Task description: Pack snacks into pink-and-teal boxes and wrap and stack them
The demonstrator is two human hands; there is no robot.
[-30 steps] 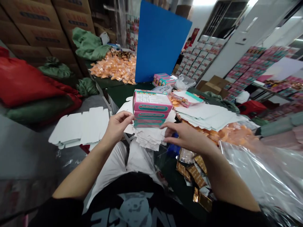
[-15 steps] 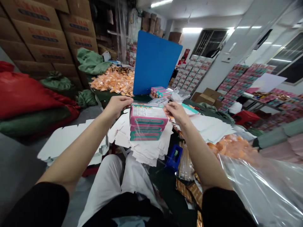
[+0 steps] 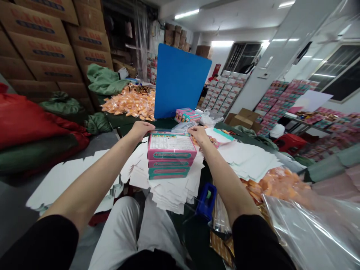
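A stack of several pink and teal printed boxes [image 3: 172, 154] stands in front of me on white flattened cartons [image 3: 171, 198]. Thin clear plastic [image 3: 168, 131], apparently a bag around the stack, runs along the top far edge of the boxes. My left hand [image 3: 141, 129] pinches its edge beyond the far left corner. At the far right corner, the fingers of my right hand [image 3: 198, 135] are closed on the other end of that edge. Both arms reach forward on either side of the stack.
A blue tape dispenser [image 3: 206, 202] lies right of the cartons. Clear plastic bags [image 3: 306, 228] cover the lower right. Behind the stack are a blue board [image 3: 181, 82] and more boxes [image 3: 187, 115]. Orange wrapped pieces [image 3: 132, 103] are heaped at the back left.
My view has shifted, so the stack and hands appear lower and slightly left. Both hands keep their pinch at the far corners; they look slightly closer together.
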